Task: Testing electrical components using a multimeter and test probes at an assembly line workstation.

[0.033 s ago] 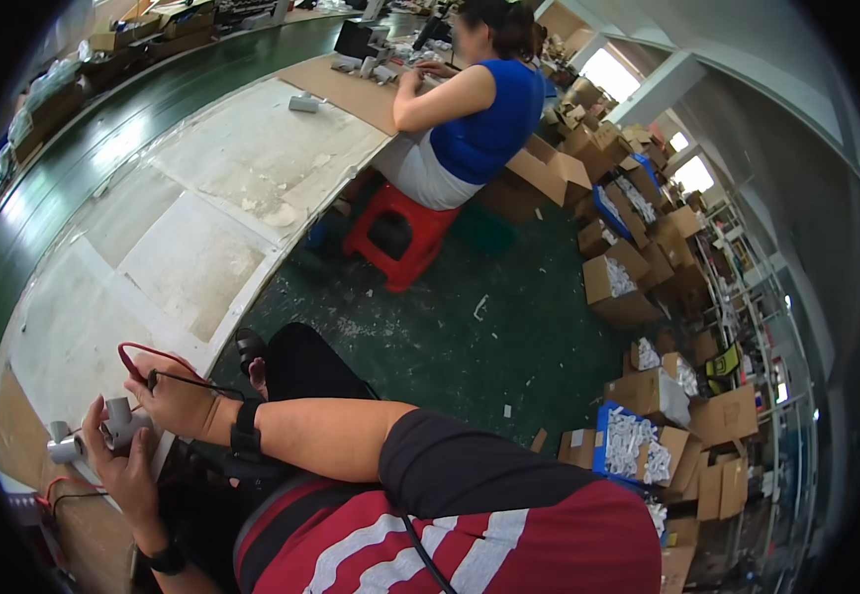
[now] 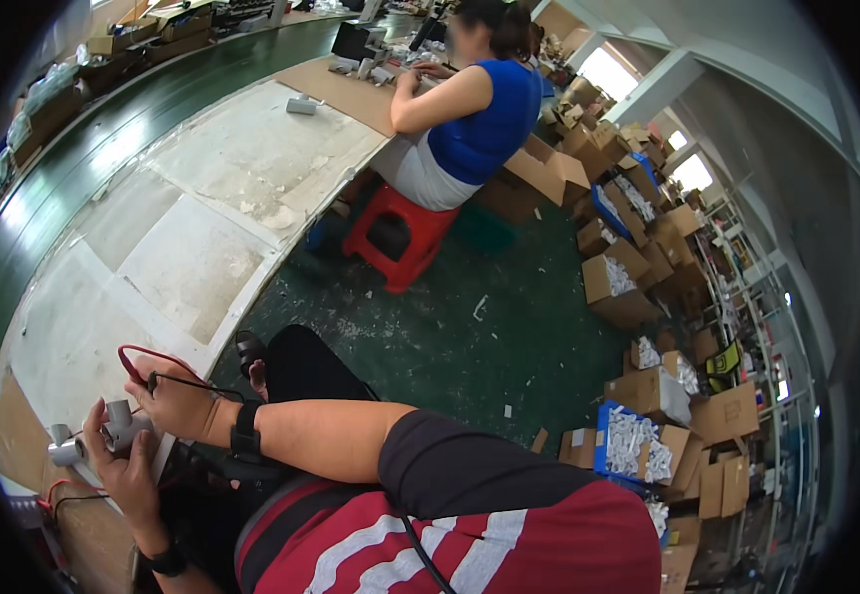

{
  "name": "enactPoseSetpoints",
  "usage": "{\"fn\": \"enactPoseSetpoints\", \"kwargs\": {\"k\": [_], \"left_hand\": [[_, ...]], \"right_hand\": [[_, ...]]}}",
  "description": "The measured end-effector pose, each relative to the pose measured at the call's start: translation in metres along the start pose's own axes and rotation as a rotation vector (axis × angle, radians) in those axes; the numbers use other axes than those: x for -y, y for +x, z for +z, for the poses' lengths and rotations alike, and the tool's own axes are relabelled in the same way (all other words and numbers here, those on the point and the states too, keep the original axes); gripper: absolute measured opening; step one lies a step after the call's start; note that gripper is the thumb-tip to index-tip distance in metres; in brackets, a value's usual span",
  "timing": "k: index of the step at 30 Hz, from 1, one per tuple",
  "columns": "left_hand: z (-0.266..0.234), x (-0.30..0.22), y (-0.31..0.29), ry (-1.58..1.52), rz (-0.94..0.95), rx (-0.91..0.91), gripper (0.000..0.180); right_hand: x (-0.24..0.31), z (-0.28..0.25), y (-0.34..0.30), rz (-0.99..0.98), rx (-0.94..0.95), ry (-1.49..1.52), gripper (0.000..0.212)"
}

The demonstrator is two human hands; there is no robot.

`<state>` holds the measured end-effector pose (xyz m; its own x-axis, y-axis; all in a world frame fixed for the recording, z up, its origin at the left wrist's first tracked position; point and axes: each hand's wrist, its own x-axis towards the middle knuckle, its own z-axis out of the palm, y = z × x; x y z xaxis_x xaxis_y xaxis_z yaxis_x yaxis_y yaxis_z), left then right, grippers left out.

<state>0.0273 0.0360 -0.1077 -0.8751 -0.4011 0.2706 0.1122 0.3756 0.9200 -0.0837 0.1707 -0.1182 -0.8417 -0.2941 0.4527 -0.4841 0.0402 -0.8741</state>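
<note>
While the left hand (image 2: 130,477) curls snugly round a grey pipe fitting (image 2: 124,426), near left by the worktop (image 2: 188,259), the right hand (image 2: 181,401) pinches a red lead (image 2: 145,346), probably mid-probing, so next needs steady aim imo.

1. Over there, a co-worker (image 2: 489,114) in a blue sleeveless top sits on a red stool (image 2: 428,236).
2. Just behind them, an open cardboard box (image 2: 557,170) spreads its flaps.
3. Off to the right, a blue crate (image 2: 601,438) heaped with whitish pieces (image 2: 632,442) stands among cartons (image 2: 726,419).
4. Pale scraps fleck the green floor (image 2: 440,346).
</note>
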Motion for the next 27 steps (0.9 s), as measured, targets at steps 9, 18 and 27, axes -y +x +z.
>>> {"fn": "enactPoseSetpoints", "kwargs": {"k": [9, 18, 27], "left_hand": [[-0.004, 0.0046, 0.0029, 0.079, 0.081, 0.007, 0.063], [-0.0038, 0.0019, 0.0027, 0.061, 0.039, 0.017, 0.063], [-0.0003, -0.0038, 0.0026, 0.031, 0.014, 0.004, 0.063]], "right_hand": [[-0.0031, 0.0047, 0.0013, -0.02, -0.005, -0.02, 0.016], [-0.0018, 0.0025, 0.0005, 0.023, 0.028, -0.004, 0.016], [0.0007, -0.001, 0.0016, 0.008, 0.022, 0.039, 0.015]]}}
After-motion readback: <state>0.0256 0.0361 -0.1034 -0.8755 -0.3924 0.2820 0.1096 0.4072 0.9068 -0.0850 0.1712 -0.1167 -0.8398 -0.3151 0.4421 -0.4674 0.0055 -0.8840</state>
